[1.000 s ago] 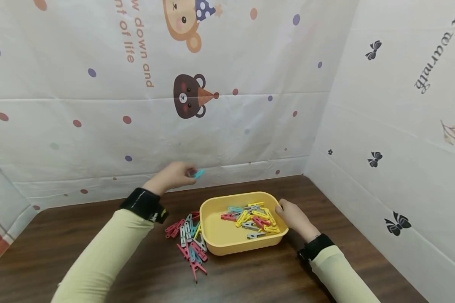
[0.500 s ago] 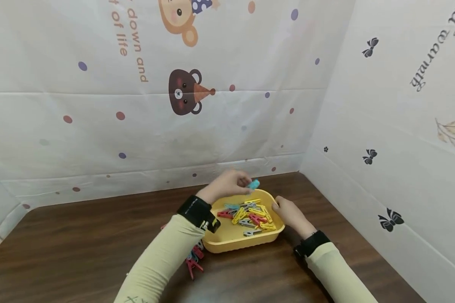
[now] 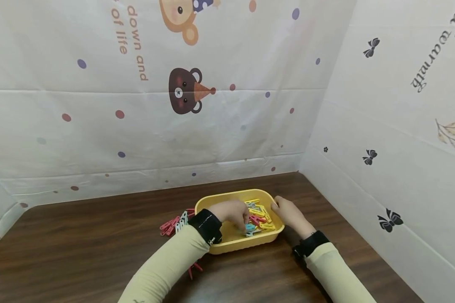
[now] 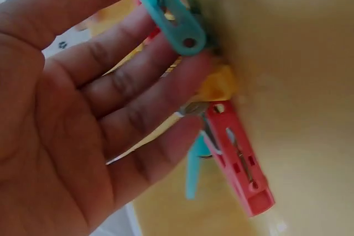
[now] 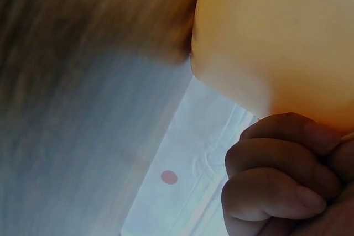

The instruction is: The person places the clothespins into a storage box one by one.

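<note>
Left wrist camera: a blue clothespin (image 4: pixel 188 31) sits pinched, as far as I can make out, between the thumb and forefinger of the left hand (image 3: pixel 231 210), the other fingers stretched out behind it. It is down inside the yellow tray (image 3: pixel 246 244), toward the near side, with a red clothespin (image 4: pixel 243 158) just beyond the fingertips. Half a second ago that hand was up at the far rim; now it has dipped in, so I'd judge this piece delivered to the tray but not yet let go. Around it lie yellow clothespins (image 3: pixel 265 214), with red and grey ones among them. The right hand (image 3: pixel 290 214) keeps its grip on the tray's right end, fingers curled. Out on the brown table (image 3: pixel 98 244), left of the tray, I can see red clothespins (image 3: pixel 169 226) in a loose pile, partly hidden by the left arm.
</note>
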`<state>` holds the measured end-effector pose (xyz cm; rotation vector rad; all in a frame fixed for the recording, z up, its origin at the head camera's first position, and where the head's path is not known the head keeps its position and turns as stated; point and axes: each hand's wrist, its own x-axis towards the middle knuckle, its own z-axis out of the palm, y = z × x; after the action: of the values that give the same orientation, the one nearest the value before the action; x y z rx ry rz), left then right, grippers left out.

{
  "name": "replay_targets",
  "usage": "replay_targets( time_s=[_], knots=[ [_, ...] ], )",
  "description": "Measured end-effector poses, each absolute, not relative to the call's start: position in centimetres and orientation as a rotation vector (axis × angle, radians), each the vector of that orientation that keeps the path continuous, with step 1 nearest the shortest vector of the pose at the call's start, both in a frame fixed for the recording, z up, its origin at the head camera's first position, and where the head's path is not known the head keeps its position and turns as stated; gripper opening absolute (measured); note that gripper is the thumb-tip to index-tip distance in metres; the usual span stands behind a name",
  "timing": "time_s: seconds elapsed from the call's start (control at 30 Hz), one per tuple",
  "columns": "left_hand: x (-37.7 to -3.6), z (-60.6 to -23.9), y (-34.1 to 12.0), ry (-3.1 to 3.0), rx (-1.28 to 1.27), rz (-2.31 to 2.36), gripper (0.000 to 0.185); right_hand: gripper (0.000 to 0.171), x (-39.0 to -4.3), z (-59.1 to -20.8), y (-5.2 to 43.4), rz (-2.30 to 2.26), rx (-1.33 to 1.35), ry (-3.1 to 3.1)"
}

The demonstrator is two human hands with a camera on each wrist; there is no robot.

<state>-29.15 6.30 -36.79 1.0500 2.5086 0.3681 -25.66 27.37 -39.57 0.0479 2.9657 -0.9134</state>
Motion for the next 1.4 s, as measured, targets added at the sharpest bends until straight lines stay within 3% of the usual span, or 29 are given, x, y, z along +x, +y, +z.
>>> replay_targets(
  time_s=[0.43, 0.7, 0.97, 1.13, 1.4],
  knots=[
    [-29.5, -36.8, 5.2, 2.529, 1.110, 0.479, 0.004, 0.023, -25.5, -39.5, 27.0, -0.915, 0.042, 2.958],
    [-28.9, -30.0, 2.9, 2.587, 1.225, 0.846, 0.021, 0.023, -25.4, -39.3, 27.1, -0.929, 0.021, 2.962],
    [-25.7, -23.8, -0.9, 2.706, 1.309, 1.027, 0.021, 0.022, -25.4, -39.4, 27.4, -0.922, 0.027, 2.957],
    [-24.7, -25.5, -3.8, 2.657, 1.269, 0.853, 0.017, 0.023, -25.4, -39.4, 27.5, -0.898, 0.044, 2.967],
    [-25.6, -32.3, -9.6, 2.758, 0.837, 0.761, 0.019, 0.023, -25.3, -39.3, 27.3, -0.912, 0.028, 2.952]
  ],
)
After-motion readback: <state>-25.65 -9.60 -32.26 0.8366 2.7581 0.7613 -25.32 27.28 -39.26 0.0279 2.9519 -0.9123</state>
